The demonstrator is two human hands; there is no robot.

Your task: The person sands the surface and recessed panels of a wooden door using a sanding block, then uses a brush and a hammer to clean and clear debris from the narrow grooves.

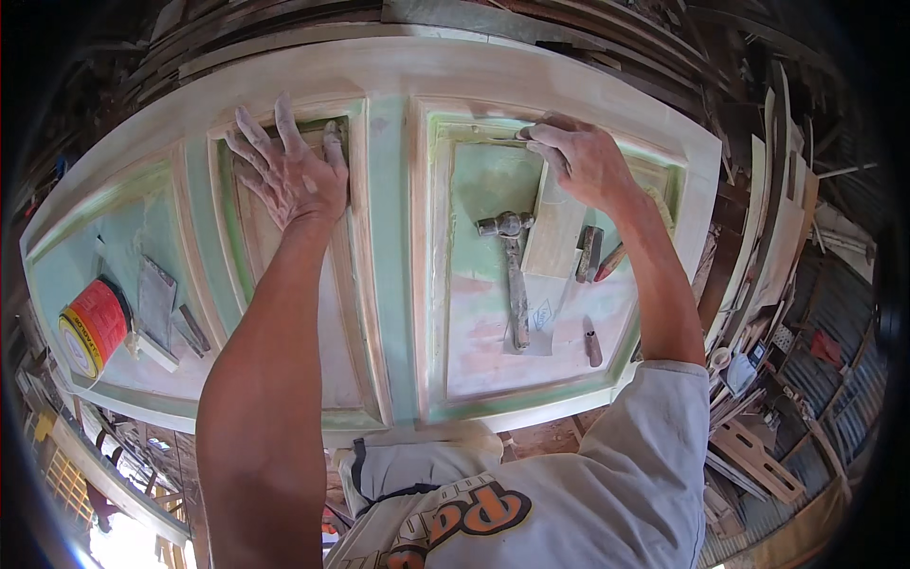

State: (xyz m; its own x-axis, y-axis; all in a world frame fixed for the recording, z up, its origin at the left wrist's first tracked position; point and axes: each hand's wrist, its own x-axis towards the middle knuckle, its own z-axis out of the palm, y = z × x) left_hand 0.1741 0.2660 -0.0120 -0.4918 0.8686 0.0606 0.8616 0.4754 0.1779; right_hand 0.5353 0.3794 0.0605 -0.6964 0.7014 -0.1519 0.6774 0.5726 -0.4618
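A panelled wooden door (394, 249) with pale green and whitish patches lies flat before me. My left hand (298, 171), dusty and with fingers spread, rests at the top of the narrow middle panel. My right hand (576, 153) pinches a small thin tool, seemingly a blade, at the top moulding of the right panel; its handle is hidden in my fingers. Below that hand lie a flat wood block (554, 224), a ball-peen hammer (513, 277) on a sheet of sandpaper (540, 320), small dark blocks (589, 254) and a short-handled tool (593, 347).
On the left panel are a red and yellow can (94, 327), a flat greyish block (155, 299) and narrow strips (192, 331). Long boards (284, 46) are stacked beyond the door. More timber pieces (775, 213) lean at the right, near corrugated metal sheets (835, 306).
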